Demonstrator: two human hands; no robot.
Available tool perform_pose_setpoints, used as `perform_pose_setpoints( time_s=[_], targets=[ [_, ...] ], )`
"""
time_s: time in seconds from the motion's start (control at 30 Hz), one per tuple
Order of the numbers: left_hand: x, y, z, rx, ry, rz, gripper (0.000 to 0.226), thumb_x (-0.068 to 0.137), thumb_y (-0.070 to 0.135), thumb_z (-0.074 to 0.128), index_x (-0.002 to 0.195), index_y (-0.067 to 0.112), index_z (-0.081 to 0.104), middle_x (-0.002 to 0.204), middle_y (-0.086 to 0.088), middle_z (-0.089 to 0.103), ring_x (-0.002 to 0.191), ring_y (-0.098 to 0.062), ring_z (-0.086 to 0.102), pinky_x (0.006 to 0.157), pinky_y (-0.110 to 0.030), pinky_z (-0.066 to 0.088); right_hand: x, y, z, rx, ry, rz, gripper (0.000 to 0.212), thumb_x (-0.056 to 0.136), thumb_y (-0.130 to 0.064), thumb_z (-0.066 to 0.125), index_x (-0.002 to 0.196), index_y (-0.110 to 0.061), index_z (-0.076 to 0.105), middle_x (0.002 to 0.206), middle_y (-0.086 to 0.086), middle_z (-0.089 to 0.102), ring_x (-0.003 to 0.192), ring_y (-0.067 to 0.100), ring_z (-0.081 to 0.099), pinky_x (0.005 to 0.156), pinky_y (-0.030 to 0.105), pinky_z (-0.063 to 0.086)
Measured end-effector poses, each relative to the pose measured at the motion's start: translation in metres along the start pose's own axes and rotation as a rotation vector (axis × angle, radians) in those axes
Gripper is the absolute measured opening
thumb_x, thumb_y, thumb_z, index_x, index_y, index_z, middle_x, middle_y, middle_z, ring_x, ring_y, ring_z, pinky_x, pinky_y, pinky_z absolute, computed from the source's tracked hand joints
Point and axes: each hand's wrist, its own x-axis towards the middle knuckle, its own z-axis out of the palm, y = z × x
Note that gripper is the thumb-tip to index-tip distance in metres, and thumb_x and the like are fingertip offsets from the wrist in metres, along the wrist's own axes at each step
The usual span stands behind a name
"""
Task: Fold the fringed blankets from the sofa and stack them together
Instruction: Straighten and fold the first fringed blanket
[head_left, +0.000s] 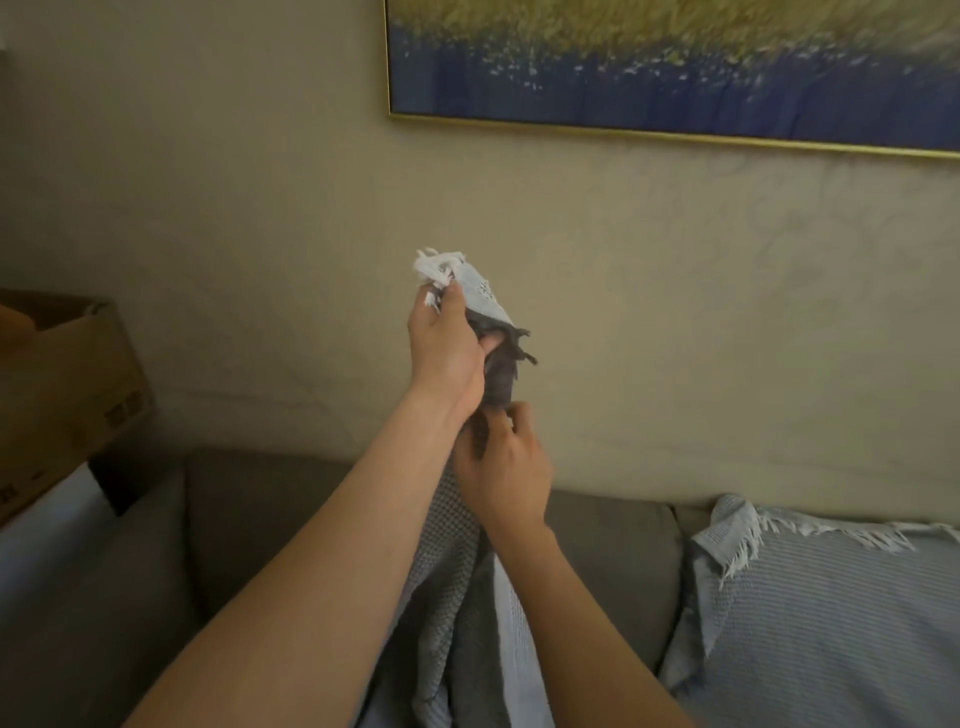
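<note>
- Two corners of the blanket (457, 545) meet in the left hand (447, 348), whose grip pinches them high for folding
- Just below, the right hand (506, 467) pinches the hanging edge, steadying it

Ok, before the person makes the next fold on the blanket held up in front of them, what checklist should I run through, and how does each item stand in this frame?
1. Left hand gripping the raised fringed corners: ok.
2. Right hand pinching the held blanket lower down: ok.
3. Corners matched evenly at the top: cannot tell, since the white and dark fringe is bunched.
4. Blanket hanging free of the sofa: cannot tell, because its lower end leaves the frame.
5. Second blanket lying apart on the sofa, not tangled in: ok.
6. Cardboard box clear of the hands: ok.
</note>
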Motion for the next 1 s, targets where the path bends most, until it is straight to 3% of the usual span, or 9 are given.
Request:
perform_pose_setpoints(
  time_s=[0.13,0.27,0.5,0.67,0.73,0.8,0.87,0.97,1.0],
  targets=[
    [-0.004,-0.013,-0.007,-0.013,0.016,-0.027,0.018,0.114,0.016,0.044,0.111,0.018,0.061,0.114,-0.010,0.066,0.103,-0.025,0.066,0.089,-0.049,0.062,0.006,-0.020,-0.001,0.032,-0.061,0.223,0.050,0.077,-0.056,0.052,0.104,-0.017,0.068,0.106,0.003,0.060,0.076,0.033,0.064,0.061,0.034,0.039],
    [-0.001,-0.019,-0.019,0.013,0.030,-0.006,0.018,0.114,0.016,0.044,0.111,0.018,0.062,0.107,-0.007,0.065,0.098,-0.022,0.065,0.090,-0.050,0.061,0.007,-0.016,0.011,0.057,-0.081,0.316,0.031,0.087,-0.039,0.054,0.074,-0.011,0.058,0.090,0.004,0.055,0.061,0.029,0.049,0.058,0.034,0.034],
    [0.008,-0.022,-0.037,0.058,0.087,0.046,0.022,0.114,0.012,0.042,0.108,0.020,0.062,0.103,-0.006,0.068,0.095,-0.020,0.067,0.081,-0.043,0.065,-0.011,0.023,0.023,0.111,-0.119,0.217,0.050,0.099,-0.014,0.057,0.058,-0.023,0.029,0.063,-0.011,0.036,0.052,0.006,0.034,0.050,0.024,0.020],
    [0.015,-0.028,-0.047,0.127,0.159,0.065,0.021,0.114,0.014,0.042,0.115,0.018,0.062,0.100,-0.004,0.067,0.088,-0.015,0.068,0.087,-0.048,0.064,-0.021,0.046,0.029,0.189,-0.098,0.063,0.047,0.092,0.004,0.062,0.063,-0.020,0.033,0.056,-0.017,0.027,0.044,0.002,0.025,0.042,0.018,0.023],
    [0.016,-0.033,-0.053,0.147,0.184,0.048,0.021,0.114,0.016,0.043,0.116,0.017,0.063,0.102,-0.006,0.068,0.090,-0.017,0.069,0.088,-0.050,0.064,-0.025,0.054,0.029,0.230,-0.097,0.084,0.034,0.095,0.004,0.059,0.073,-0.017,0.042,0.056,-0.017,0.032,0.041,0.008,0.033,0.041,0.017,0.021],
    [0.016,-0.039,-0.056,0.164,0.208,0.042,0.021,0.114,0.017,0.043,0.116,0.016,0.064,0.104,-0.009,0.068,0.092,-0.020,0.069,0.088,-0.052,0.064,-0.032,0.058,0.026,0.361,-0.107,0.139,0.017,0.099,0.001,0.056,0.099,-0.015,0.050,0.059,-0.013,0.045,0.045,0.008,0.047,0.042,0.014,0.024],
    [0.014,-0.046,-0.058,0.189,0.234,0.037,0.022,0.114,0.017,0.042,0.116,0.014,0.064,0.108,-0.012,0.069,0.092,-0.023,0.070,0.086,-0.053,0.064,-0.036,0.063,0.027,0.453,-0.115,0.240,0.022,0.099,-0.001,0.054,0.115,-0.014,0.047,0.065,-0.007,0.056,0.050,0.007,0.051,0.045,0.018,0.032],
    [0.012,-0.055,-0.059,0.215,0.254,0.023,0.023,0.114,0.017,0.042,0.113,0.016,0.065,0.109,-0.013,0.070,0.089,-0.023,0.071,0.085,-0.055,0.064,-0.038,0.070,0.033,0.451,-0.280,0.411,0.014,0.101,-0.004,0.049,0.109,-0.009,0.059,0.088,0.005,0.069,0.076,0.021,0.066,0.063,0.034,0.052],
    [0.011,-0.056,-0.058,0.218,0.253,0.019,0.023,0.114,0.017,0.042,0.113,0.016,0.065,0.108,-0.013,0.070,0.088,-0.022,0.071,0.085,-0.055,0.065,-0.039,0.072,0.035,0.467,-0.327,0.443,0.015,0.102,-0.004,0.046,0.107,-0.009,0.060,0.092,0.007,0.070,0.080,0.024,0.067,0.065,0.032,0.054]
  ],
)
